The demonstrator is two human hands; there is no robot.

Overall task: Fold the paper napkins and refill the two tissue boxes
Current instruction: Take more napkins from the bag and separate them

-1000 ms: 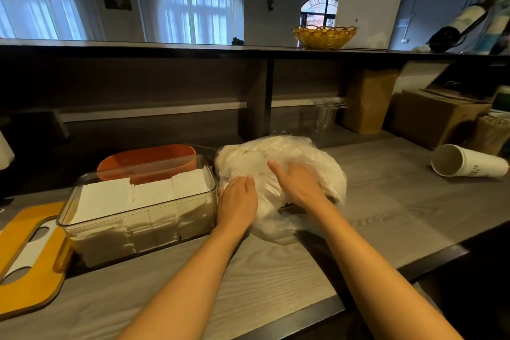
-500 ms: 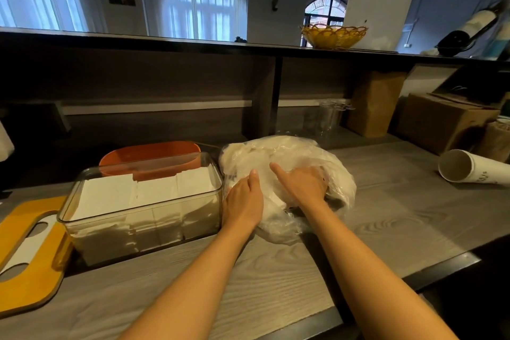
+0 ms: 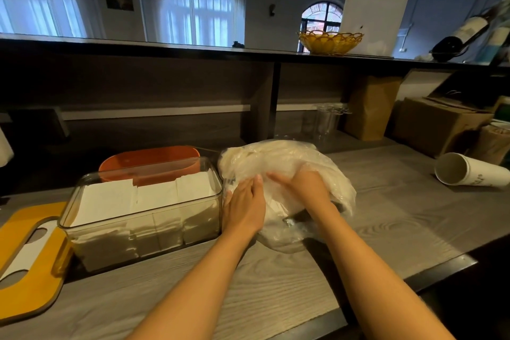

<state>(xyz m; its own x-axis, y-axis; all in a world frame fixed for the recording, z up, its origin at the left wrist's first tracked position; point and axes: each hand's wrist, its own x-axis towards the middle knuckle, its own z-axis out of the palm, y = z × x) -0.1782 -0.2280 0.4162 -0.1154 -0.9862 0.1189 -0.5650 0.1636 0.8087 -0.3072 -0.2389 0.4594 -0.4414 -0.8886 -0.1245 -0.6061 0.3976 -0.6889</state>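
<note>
A clear plastic bag [image 3: 289,157] full of white paper napkins lies in the middle of the grey wooden counter. My left hand [image 3: 244,207] rests against its left side with the fingers straight and pointing away from me. My right hand [image 3: 303,185] lies on the bag, its fingers stretched to the left and partly veiled by plastic. Just left of the bag stands a clear tissue box [image 3: 143,226] filled with folded white napkins [image 3: 110,199]. An orange tissue box [image 3: 154,157] stands behind it, its inside hidden.
A yellow lid [image 3: 30,279] with a slot lies at the far left. At the right, a white paper cup [image 3: 463,171] lies on its side, with a cardboard box [image 3: 436,124], a brown paper bag [image 3: 369,107] and glasses [image 3: 325,121] behind. The counter edge [image 3: 441,268] runs near me.
My two hands have drawn closer together on the bag. The right hand has slid left and deeper into the plastic, and the bag has crumpled a little.
</note>
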